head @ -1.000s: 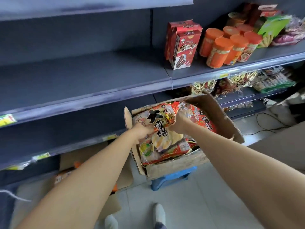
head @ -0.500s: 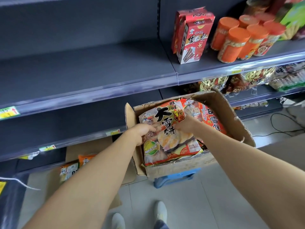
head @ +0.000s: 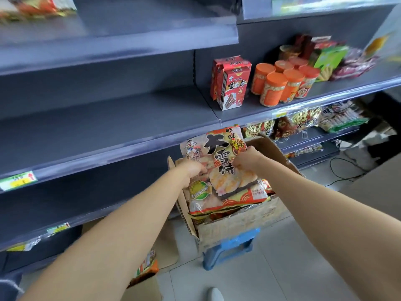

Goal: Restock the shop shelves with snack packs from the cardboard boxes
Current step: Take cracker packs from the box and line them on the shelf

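While left hand (head: 192, 169) and right hand (head: 246, 158) grip a glossy crinkled snack pack (head: 219, 192), frayed cardboard box (head: 238, 227) beneath

There are six orange-lidded jars (head: 276, 90), two red snack cartons (head: 233, 88), one green box (head: 327, 57), one raised rice-cracker pack (head: 219, 148), and one cardboard box (head: 234, 227) on one blue stool (head: 230, 246).

I see through one wide-angle camera on the person's head, looking forward and down. It faces the shelves (head: 108, 131) at a slant, close up. Both forearms reach in from the bottom corners to the left hand (head: 193, 169) and right hand (head: 247, 159), which meet on the snack pack (head: 219, 181) near centre, above the cardboard box (head: 238, 229). The floor (head: 293, 268) runs along the lower edge.
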The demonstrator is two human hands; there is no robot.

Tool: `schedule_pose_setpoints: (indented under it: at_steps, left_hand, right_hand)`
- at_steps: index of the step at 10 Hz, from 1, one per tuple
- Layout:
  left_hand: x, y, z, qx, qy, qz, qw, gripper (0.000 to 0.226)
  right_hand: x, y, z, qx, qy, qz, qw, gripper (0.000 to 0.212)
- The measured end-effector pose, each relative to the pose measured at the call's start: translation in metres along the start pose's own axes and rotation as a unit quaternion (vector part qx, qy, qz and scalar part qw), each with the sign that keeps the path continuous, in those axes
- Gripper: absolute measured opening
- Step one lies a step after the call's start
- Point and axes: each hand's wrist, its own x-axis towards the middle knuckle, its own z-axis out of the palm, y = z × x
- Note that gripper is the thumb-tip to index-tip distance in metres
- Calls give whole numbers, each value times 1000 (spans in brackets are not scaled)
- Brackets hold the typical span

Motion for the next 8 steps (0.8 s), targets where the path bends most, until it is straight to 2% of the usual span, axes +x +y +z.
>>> schedule_pose_setpoints:
  at_steps: [1,2,4,5,6,7,8]
  left_hand:
    - [-17,14,-19,0,6,82,997,92]
    - [-41,30,-43,6,30,169,985,63]
    - [-111,70,-122,18,135,317,939,65]
    - [-140,89,-171,7,194,380,904,58]
    - [-157,106,-217,-6,231,421,877,61]
    - [-168,126,-261,-8,236,447,863,77]
    - [-172,144,-298,-9,253,459,851,68]
  right_hand:
    - [-24,-24,-8,67,67,-10,995,57]
    - [-60,-51,-12,121,124,-22,985,51]
    - [-132,-138,-17,199,268,-164,928,53]
    - [-161,-192,-14,240,277,-239,899,47]
    - [-178,-239,-9,268,269,-291,878,44]
    - [-179,-282,-9,283,258,-322,866,45]
    - [-171,-326,-14,285,256,-354,853,42]
